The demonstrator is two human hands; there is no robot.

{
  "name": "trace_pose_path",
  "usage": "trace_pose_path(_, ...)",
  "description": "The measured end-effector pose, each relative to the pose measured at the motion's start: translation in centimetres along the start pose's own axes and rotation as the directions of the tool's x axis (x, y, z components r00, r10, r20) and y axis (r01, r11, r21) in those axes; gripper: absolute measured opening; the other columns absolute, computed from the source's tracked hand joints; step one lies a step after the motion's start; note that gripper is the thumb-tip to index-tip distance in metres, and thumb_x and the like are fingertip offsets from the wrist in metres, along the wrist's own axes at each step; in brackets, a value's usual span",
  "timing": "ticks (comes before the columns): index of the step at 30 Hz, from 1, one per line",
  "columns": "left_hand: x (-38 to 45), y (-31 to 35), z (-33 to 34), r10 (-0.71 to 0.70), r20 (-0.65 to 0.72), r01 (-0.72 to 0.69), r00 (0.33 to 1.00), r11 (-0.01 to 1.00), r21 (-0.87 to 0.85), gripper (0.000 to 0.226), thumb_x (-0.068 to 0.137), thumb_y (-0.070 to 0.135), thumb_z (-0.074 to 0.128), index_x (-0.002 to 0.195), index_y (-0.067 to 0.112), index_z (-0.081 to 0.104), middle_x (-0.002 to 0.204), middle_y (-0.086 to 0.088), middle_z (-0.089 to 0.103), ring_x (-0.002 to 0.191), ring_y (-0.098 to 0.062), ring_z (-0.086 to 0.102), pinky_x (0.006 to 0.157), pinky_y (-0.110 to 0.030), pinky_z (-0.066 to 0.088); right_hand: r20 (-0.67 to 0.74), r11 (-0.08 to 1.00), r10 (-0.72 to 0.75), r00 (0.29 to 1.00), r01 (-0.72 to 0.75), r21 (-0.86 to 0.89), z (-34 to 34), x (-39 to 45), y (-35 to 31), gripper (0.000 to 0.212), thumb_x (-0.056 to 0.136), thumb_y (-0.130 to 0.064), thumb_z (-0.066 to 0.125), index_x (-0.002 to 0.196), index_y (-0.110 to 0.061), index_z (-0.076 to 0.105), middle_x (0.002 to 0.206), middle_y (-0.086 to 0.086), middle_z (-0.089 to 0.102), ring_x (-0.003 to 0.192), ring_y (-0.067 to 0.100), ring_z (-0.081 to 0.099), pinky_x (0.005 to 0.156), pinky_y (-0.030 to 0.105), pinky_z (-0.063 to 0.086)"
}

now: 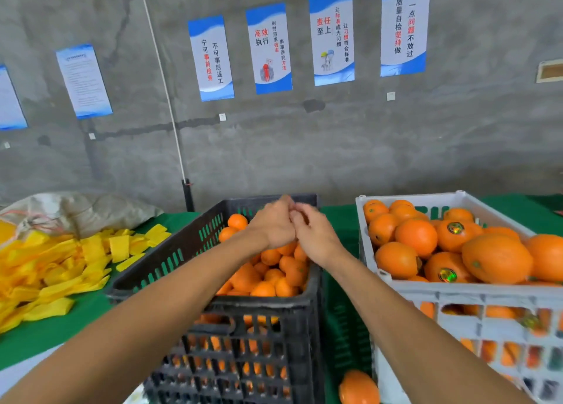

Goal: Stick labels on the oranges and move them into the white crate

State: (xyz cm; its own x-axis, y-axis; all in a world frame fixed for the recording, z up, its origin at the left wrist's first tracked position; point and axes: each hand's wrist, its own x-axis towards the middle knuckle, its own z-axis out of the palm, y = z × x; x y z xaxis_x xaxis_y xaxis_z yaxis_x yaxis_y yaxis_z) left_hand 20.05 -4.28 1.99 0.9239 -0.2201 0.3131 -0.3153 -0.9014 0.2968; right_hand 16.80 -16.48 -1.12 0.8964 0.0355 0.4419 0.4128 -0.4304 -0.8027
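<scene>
Both hands meet above the far side of the black crate (307, 309), which is full of unlabelled oranges (274, 277). My left hand (274, 223) and my right hand (313, 233) have their fingertips pressed together with curled fingers; whatever they pinch is too small and blurred to make out. To the right stands the white crate (457, 295), piled with oranges (416, 236), some of which carry round shiny labels (455, 227).
Many yellow foam sleeves (61, 266) lie heaped on the green table (61, 336) at left, beside a woven sack (76, 211). One loose orange (359, 388) lies between the crates at the front. A grey wall with posters (271, 48) stands behind.
</scene>
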Motion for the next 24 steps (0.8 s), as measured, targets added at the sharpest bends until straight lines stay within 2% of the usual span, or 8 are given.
trace_pose_path(3,-6.1,2.8,-0.7,0.101,-0.191,-0.137,0.976,0.973,-0.187,0.042,0.08,0.028,0.07,0.121,0.027,0.058,0.113,0.001,0.07,0.104,-0.022,0.067,0.087,-0.039,0.056,-0.114,0.981,-0.11,0.987,0.127,0.149,-1.7,-6.4,-1.1,0.042,0.11,-0.025,0.045,0.152,-0.02,0.045,0.155,-0.003,0.044,0.145,0.011,0.037,0.122,0.038,0.03)
trace_pose_path(5,-10.2,4.5,-0.6,0.178,-0.327,-0.28,0.928,0.912,-0.299,0.059,0.074,0.029,0.076,0.13,0.028,0.058,0.119,0.008,0.066,0.105,-0.01,0.065,0.09,-0.03,0.055,-0.192,0.958,-0.189,0.963,0.224,0.178,-3.6,-10.2,-1.5,0.045,0.109,-0.027,0.047,0.154,-0.025,0.041,0.156,-0.01,0.042,0.144,0.004,0.038,0.12,0.036,0.035)
trace_pose_path(8,-15.5,6.6,1.3,0.287,-0.522,-0.474,0.803,0.839,-0.267,0.067,0.081,0.033,0.077,0.143,0.02,0.053,0.127,0.01,0.055,0.1,0.002,0.053,0.088,-0.011,0.043,-0.233,0.917,-0.246,0.941,0.304,0.26,-6.0,-15.2,-2.2,0.046,0.107,-0.026,0.054,0.152,-0.027,0.046,0.152,-0.015,0.048,0.141,0.004,0.045,0.115,0.035,0.043)
trace_pose_path(11,-19.3,7.5,4.5,0.278,-0.58,-0.517,0.766,0.802,-0.299,0.067,0.088,0.031,0.076,0.146,0.012,0.05,0.138,0.002,0.052,0.106,0.002,0.05,0.092,-0.011,0.04,-0.203,0.927,-0.229,0.952,0.277,0.252,-6.7,-19.4,-1.6,0.045,0.104,-0.028,0.06,0.148,-0.03,0.052,0.15,-0.017,0.052,0.14,0.007,0.047,0.113,0.039,0.045)
trace_pose_path(14,-22.6,6.7,8.2,0.248,-0.534,-0.484,0.808,0.796,-0.363,0.064,0.089,0.031,0.077,0.145,0.014,0.051,0.134,0.003,0.052,0.104,0.009,0.051,0.091,-0.006,0.04,-0.127,0.961,-0.188,0.974,0.209,0.18,-6.5,-22.8,1.5,0.046,0.1,-0.043,0.061,0.145,-0.039,0.054,0.146,-0.023,0.053,0.138,0.004,0.049,0.11,0.038,0.047)
trace_pose_path(16,-24.4,5.7,10.7,0.257,-0.414,-0.435,0.873,0.795,-0.422,0.064,0.09,0.036,0.077,0.146,0.022,0.049,0.135,0.01,0.049,0.114,0.005,0.054,0.093,-0.008,0.043,-0.052,0.976,-0.131,0.99,0.138,0.171,-6.2,-24.7,4.2,0.045,0.097,-0.05,0.063,0.141,-0.042,0.057,0.142,-0.024,0.056,0.134,0.004,0.053,0.107,0.039,0.051)
trace_pose_path(21,-29.0,2.4,17.3,0.126,-0.045,-0.132,0.991,0.873,-0.47,0.067,0.09,0.063,0.07,0.144,0.046,0.033,0.134,0.03,0.036,0.117,0.003,0.053,0.093,-0.015,0.052,0.062,0.995,0.0,0.998,-0.006,0.101,-4.6,-28.0,11.0,0.031,0.106,-0.029,0.054,0.134,-0.035,0.063,0.124,-0.017,0.069,0.118,0.004,0.064,0.1,0.034,0.056)
trace_pose_path(24,-30.7,0.9,19.6,0.016,0.018,-0.004,1.0,0.84,-0.542,0.06,0.085,0.082,0.058,0.133,0.067,0.025,0.131,0.039,0.036,0.116,0.009,0.053,0.089,-0.012,0.052,0.19,0.996,0.086,0.978,-0.088,0.005,-3.9,-29.0,13.8,0.027,0.105,-0.028,0.057,0.129,-0.037,0.066,0.122,-0.022,0.068,0.115,-0.002,0.062,0.1,0.033,0.052)
